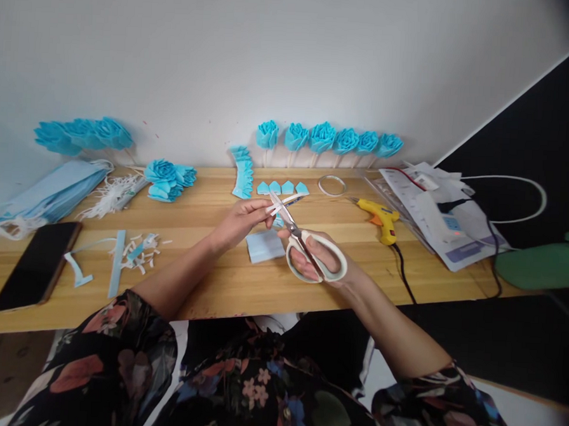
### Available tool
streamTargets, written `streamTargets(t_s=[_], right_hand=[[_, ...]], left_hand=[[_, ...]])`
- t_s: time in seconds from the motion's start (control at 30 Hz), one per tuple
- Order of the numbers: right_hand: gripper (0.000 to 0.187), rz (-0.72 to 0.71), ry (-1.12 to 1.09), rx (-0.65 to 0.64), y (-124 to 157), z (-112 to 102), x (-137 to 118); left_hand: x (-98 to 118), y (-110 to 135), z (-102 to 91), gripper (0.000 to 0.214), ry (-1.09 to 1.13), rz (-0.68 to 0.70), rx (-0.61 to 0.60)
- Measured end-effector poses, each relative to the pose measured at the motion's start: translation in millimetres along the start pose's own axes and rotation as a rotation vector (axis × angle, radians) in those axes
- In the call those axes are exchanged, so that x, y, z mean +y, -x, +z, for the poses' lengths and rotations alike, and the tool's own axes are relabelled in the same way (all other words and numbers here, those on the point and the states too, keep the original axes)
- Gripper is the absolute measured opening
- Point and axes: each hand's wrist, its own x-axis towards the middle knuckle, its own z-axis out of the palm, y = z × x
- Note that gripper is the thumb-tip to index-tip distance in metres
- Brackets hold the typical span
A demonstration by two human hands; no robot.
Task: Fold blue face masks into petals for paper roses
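Observation:
My right hand [318,250] has its fingers through the white handles of a pair of scissors [291,226], whose blades point up and away over the table. Close to the blades, my left hand [246,218] pinches a thin white strip [277,208]. A small light-blue piece [278,221] shows just below the blades; whether it is held or lying down I cannot tell. Under the hands lies a folded pale-blue sheet [265,246]. Several small blue pointed pieces [288,187] form a row beyond the blades, beside a blue fringed strip [243,173].
Blue flowers on sticks [322,137] stand along the wall. At left are more blue flowers [165,180], face masks [54,188], a phone [36,265] and white scraps [142,253]. A tape ring [332,185], a yellow glue gun [379,219] and papers [473,245] lie right.

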Motion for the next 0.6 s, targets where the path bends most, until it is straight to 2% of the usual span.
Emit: streamTargets(t_s=[0.13,0.23,0.37,0.47,0.6], right_hand=[[0.054,0.091,0.18,-0.066,2.1,13.1,-0.2],[0.06,0.073,0.218,-0.12,4.7,15.8,-1.3],[0.066,0.008,0.198,-0.142,10.0,4.0,-3.1],[0.065,-0.013,0.199,-0.123,13.0,-5.9,-1.9],[0.065,-0.054,0.184,-0.123,12.7,-10.8,1.4]], left_hand=[[-5.0,-4.1,-0.5,0.031,0.071,-0.033,0.085],[-4.1,-5.7,0.3,0.029,0.144,-0.039,0.14],[3.8,-4.6,2.8,0.029,0.199,-0.044,0.158],[7.4,-4.0,2.8,0.038,0.171,-0.027,0.15],[5.8,-4.3,-0.2,0.049,0.188,-0.077,0.098]])
